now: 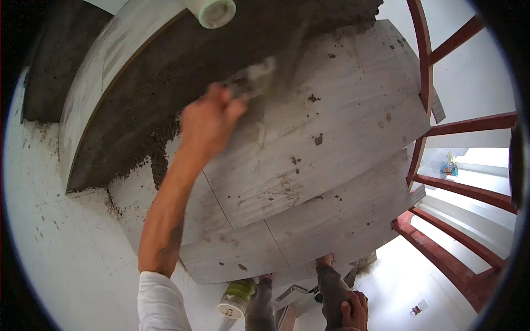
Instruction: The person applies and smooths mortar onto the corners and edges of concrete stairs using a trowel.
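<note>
My left hand reaches up over the steps and grips a small trowel, which is motion-blurred. Its blade sits at the edge where the dark wet mortar bed meets a grey wood-look tile on the curved step. My left arm in a white sleeve runs up from the lower left. My right hand rests on my knee at the bottom of the view and holds nothing. Mortar crumbs are scattered over the tile.
A lower tiled step lies below the first. A red metal railing curves along the right, with open stairwell beyond. A white pipe end sticks out at the top. A small can and a metal tool lie near my feet.
</note>
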A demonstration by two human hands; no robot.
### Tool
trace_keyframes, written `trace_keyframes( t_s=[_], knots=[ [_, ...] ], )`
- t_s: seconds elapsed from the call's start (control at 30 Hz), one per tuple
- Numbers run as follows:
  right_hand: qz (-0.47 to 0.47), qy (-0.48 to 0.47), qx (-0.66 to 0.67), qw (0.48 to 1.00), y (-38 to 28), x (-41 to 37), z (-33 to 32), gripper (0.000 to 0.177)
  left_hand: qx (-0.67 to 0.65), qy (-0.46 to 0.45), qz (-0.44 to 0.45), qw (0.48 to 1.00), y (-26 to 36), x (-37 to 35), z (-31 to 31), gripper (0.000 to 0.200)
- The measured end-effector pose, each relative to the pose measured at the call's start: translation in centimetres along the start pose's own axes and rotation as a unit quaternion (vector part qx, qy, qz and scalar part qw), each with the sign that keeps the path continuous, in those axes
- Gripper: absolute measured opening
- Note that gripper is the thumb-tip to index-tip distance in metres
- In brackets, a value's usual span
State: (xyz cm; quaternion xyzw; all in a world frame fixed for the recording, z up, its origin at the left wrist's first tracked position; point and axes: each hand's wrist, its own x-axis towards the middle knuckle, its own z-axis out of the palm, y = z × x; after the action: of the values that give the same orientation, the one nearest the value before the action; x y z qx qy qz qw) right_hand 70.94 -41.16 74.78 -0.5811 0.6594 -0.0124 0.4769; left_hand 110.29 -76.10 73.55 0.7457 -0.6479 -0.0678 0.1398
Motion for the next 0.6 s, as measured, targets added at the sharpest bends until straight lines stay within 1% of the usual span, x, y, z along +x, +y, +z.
trace_keyframes(
  t_s=[0.07,0.1,0.13,0.17,0.2,0.23,0.3,0.33,0.4,0.47,0.5,0.53,0.57,0.6],
  knots=[
    [0.009,-0.004,-0.004,1.0,-0.2,0.2,-0.3,0.035,-0.039,-0.015,0.035,0.999,2.0,1.6,1.8,0.042],
    [0.021,-0.01,-0.006,1.0,-0.2,0.4,-0.5,0.036,-0.04,-0.009,0.034,0.999,2.9,2.6,2.1,0.042],
    [0.019,-0.009,-0.008,1.0,0.1,0.3,-0.4,0.036,-0.045,-0.01,0.057,0.997,3.7,3.4,2.5,0.043],
    [0.014,0.01,-0.006,1.0,0.5,0.1,-0.1,0.038,-0.051,-0.013,0.082,0.995,4.0,4.1,2.8,0.043],
    [0.009,0.029,-0.004,1.0,0.9,0.1,0.2,0.04,-0.051,-0.014,0.082,0.995,4.2,4.9,2.7,0.043],
    [0.011,0.027,-0.002,1.0,1.1,0.2,0.3,0.04,-0.026,-0.011,0.08,0.996,4.3,5.7,2.4,0.044],
    [0.013,-0.029,0.052,0.998,1.0,0.5,0.1,0.042,0.001,-0.012,0.077,0.997,4.2,5.7,1.8,0.044],
    [0.014,-0.028,0.055,0.998,0.4,0.4,0.1,0.042,-0.007,-0.01,0.077,0.997,4.1,5.7,1.3,0.046],
    [0.076,0.0,-0.014,0.997,-1.4,0.3,-0.2,0.043,-0.016,-0.006,0.081,0.997,3.9,5.8,-0.3,0.047],
    [0.063,-0.001,0.006,0.998,-1.4,0.6,-0.3,0.043,-0.064,-0.001,0.052,0.997,3.5,5.4,-2.3,0.048],
    [0.051,-0.005,0.026,0.998,-1.4,0.8,-0.3,0.043,-0.066,0.004,0.055,0.996,3.2,5.1,-3.1,0.048],
    [0.048,-0.001,0.026,0.999,-1.5,1.0,-0.2,0.043,-0.071,0.006,0.034,0.997,2.9,4.6,-3.7,0.048],
    [0.059,-0.005,0.029,0.998,-1.6,0.8,-0.2,0.044,-0.076,0.004,0.013,0.997,2.6,4.0,-4.0,0.048],
    [0.074,-0.006,0.033,0.997,-1.4,0.6,-0.2,0.045,-0.08,0.003,0.018,0.997,2.4,3.4,-4.0,0.048]
  ],
)
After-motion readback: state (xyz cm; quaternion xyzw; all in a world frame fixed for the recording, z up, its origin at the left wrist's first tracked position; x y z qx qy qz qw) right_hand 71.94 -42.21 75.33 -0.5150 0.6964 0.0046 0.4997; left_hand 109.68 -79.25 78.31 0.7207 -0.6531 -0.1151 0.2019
